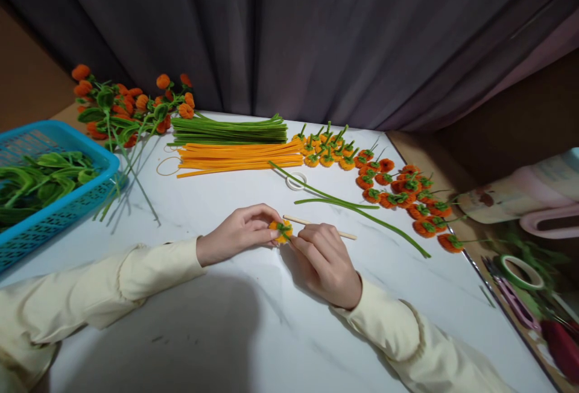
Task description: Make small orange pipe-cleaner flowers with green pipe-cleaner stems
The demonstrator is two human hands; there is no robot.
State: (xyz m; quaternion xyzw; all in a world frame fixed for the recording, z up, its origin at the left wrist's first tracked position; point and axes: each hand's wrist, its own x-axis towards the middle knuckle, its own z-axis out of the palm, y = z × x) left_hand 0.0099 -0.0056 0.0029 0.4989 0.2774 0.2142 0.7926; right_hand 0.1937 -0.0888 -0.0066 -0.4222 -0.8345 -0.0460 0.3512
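Note:
My left hand (246, 230) pinches a small yellow-orange pipe-cleaner flower (286, 237) between thumb and fingers. Green strands show across the side of the flower that faces me. My right hand (326, 260) is closed, its fingertips at the right edge of the flower; whether they grip one of its green strands is too small to tell. Just beyond the right hand lies a thin wooden stick (348, 235). Past it, a few long green pipe cleaners (389, 227) stretch across the white table, close to a white tape ring (289, 183).
Bundles of green pipe cleaners (230, 132) and orange pipe cleaners (239, 157) lie at the back. Finished-looking yellow flowers (326, 159) and orange flowers (424, 228) spread rightward. A blue basket (106, 167) holds green leaves; stemmed orange flowers (141, 102) stand behind. Scissors (515, 299) and green tape (520, 272) lie right.

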